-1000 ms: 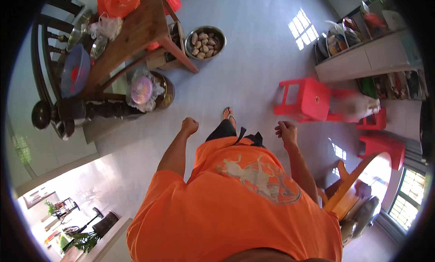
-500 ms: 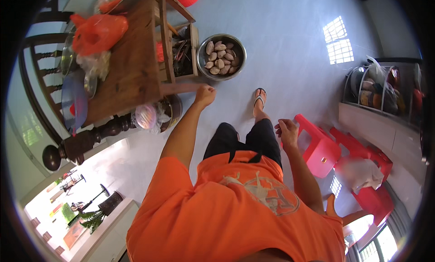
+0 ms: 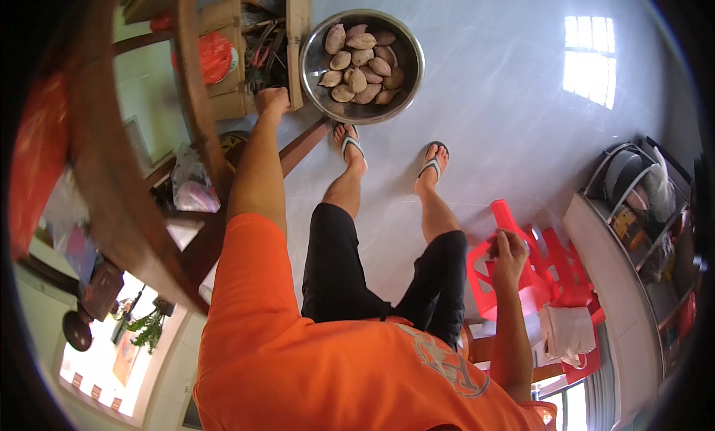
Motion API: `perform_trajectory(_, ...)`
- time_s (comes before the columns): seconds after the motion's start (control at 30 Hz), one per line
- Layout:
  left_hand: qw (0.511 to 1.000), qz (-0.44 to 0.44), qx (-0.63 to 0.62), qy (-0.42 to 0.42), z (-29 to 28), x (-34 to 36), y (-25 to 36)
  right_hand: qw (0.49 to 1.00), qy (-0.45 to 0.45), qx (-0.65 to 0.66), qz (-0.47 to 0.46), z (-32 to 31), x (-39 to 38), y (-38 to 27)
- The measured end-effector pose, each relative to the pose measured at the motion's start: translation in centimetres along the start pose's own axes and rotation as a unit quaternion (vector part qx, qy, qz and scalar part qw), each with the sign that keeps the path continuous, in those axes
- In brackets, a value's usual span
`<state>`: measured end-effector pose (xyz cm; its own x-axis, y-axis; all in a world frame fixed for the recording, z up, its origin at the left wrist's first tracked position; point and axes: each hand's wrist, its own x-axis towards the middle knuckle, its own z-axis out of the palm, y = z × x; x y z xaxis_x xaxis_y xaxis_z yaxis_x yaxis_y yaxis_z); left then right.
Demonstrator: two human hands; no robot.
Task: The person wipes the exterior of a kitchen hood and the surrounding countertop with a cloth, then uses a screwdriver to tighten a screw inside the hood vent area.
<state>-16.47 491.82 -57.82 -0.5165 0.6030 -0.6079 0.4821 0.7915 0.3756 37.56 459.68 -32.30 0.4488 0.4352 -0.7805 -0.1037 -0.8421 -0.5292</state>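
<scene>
My left hand (image 3: 273,100), its fingers curled, is at the near corner of a wooden box (image 3: 298,29) that holds dark tools. Whatever lies inside the curl is hidden. Just right of the box, a steel basin (image 3: 415,77) full of sweet potatoes (image 3: 363,57) sits on the floor. Above a red plastic stool (image 3: 532,291) hangs my right hand (image 3: 508,258), loosely bent, fingers a little apart, with nothing visible in it. A dark wooden table (image 3: 123,185) stands at my left arm, one wooden leg (image 3: 304,146) slanting toward the basin.
More red plastic stools (image 3: 570,263) stand at the right, with a pale cloth bag (image 3: 564,333) on them. A metal rack (image 3: 633,185) of pots and bags is at the far right. Red plastic (image 3: 37,155) lies at the left rim. My sandalled feet (image 3: 432,163) are beyond the basin's near side.
The view has moved forward, so the basin and box look larger and nearer. My left hand has gone from beside the table's corner to the box's corner. Both feet now show.
</scene>
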Motion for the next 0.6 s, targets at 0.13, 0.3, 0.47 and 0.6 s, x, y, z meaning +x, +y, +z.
perform_trajectory(0.13,0.996,-0.081,-0.013,-0.025,3.2,6.9,-0.1,0.999,0.043,-0.021,0.013,1.0,4.1,2.9)
perform_trajectory(0.3,0.995,-0.088,-0.052,0.006,6.0,14.9,-3.0,0.994,0.051,-0.086,0.047,-0.7,8.9,8.5)
perform_trajectory(0.47,0.987,-0.114,-0.110,0.029,6.2,21.6,-5.8,0.988,0.022,-0.137,0.068,-1.3,10.8,10.9)
perform_trajectory(0.6,0.995,-0.050,0.033,0.078,7.4,24.2,-8.1,0.973,0.003,-0.218,0.072,-1.3,11.9,10.9)
